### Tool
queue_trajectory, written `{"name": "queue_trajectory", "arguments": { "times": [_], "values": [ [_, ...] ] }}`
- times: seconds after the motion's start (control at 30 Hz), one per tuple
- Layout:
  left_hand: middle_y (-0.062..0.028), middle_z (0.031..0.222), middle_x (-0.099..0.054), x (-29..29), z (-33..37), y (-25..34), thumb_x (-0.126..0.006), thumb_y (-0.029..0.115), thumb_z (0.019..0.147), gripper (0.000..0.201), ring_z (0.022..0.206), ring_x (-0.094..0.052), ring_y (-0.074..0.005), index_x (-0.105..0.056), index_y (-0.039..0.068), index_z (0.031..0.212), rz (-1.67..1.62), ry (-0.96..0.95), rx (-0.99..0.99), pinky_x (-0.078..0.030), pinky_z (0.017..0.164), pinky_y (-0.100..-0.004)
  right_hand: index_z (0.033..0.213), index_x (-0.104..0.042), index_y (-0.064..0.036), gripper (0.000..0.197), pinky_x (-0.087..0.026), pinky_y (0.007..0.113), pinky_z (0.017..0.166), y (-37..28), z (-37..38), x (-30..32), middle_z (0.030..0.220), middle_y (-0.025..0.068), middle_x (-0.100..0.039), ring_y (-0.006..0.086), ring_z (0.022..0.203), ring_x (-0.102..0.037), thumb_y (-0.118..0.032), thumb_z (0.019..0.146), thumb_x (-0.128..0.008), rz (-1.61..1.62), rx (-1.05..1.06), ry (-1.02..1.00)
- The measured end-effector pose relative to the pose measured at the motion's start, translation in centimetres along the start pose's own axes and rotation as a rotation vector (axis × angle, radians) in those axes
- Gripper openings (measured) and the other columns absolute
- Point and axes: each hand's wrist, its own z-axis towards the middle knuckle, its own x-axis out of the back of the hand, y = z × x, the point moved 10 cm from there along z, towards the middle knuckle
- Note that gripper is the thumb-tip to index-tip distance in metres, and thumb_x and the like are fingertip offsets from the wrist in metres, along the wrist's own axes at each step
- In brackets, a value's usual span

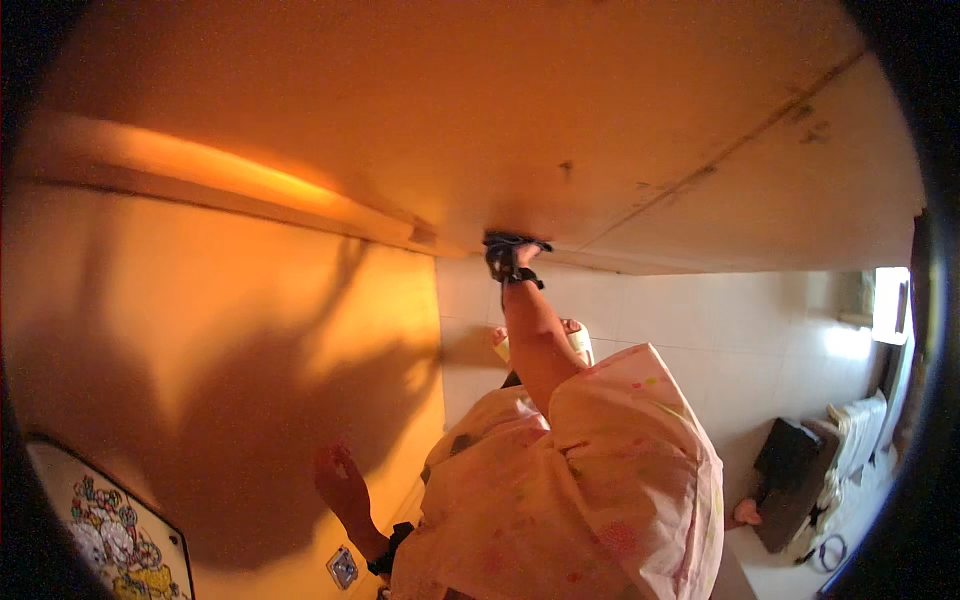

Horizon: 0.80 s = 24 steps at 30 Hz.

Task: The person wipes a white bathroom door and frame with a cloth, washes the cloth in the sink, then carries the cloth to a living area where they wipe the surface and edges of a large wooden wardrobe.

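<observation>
My right arm reaches forward from a loose pale pink patterned sleeve. My right hand (527, 256) is at the low edge of a large orange-brown wooden panel (560, 120), with fingers bent around or against a dark black item (500, 252). Its kind is too small and dark to make out. A black band (528, 277) circles that wrist. On the lower left, my left hand (338, 470) hangs in shadow beside the orange-lit wall (250, 290). Its fingers look loosely apart, with nothing visible in them. That wrist wears a black band (393, 548) too.
Pale floor tiles (660, 320) lie below, with my feet in light slippers (583, 345). A wall switch plate (342, 567) and a framed colourful picture (115, 530) are at lower left. Dark and white items (800, 460) stand at right near a bright window (890, 305).
</observation>
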Motion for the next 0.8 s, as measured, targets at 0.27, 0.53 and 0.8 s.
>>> {"name": "queue_trajectory", "arguments": {
  "times": [0.27,0.53,0.8],
  "values": [
    [-0.0149,0.085,-0.063,3.1,-3.8,-4.8,-0.054,0.006,0.086,0.010,0.075,-0.060,-0.0264,-0.062,0.000,0.087,0.012,0.143,0.078,-0.048,0.068,-0.0348,0.130,-0.046,-0.0112,0.064,-0.033,0.045,0.102,16.5,-2.1,-1.3,0.136,0.0043,-0.044,0.0297,0.118,-0.042,-0.059,0.088,-0.037,-0.143,-0.228,-0.036],
    [-0.0173,0.084,-0.062,1.4,-2.5,-5.0,-0.057,0.013,0.088,0.016,0.076,-0.060,-0.0330,-0.061,-0.002,0.089,0.052,0.013,0.062,-0.048,0.066,-0.0388,0.124,-0.048,-0.0094,0.056,-0.038,0.045,0.096,0.3,0.2,0.0,0.130,0.0055,-0.049,0.0290,0.112,-0.047,-0.053,0.090,-0.038,-0.118,-0.014,0.002],
    [-0.0209,0.091,-0.063,-1.8,0.7,1.8,-0.050,0.021,0.094,0.025,0.082,-0.059,-0.0394,-0.064,0.000,0.096,0.011,-0.101,-0.130,-0.047,0.071,-0.0431,0.118,-0.051,-0.0075,0.049,-0.044,0.045,0.090,-33.4,-5.3,0.2,0.123,0.0068,-0.054,0.0284,0.106,-0.052,-0.047,0.092,-0.040,-0.088,0.468,0.139]
  ]
}}
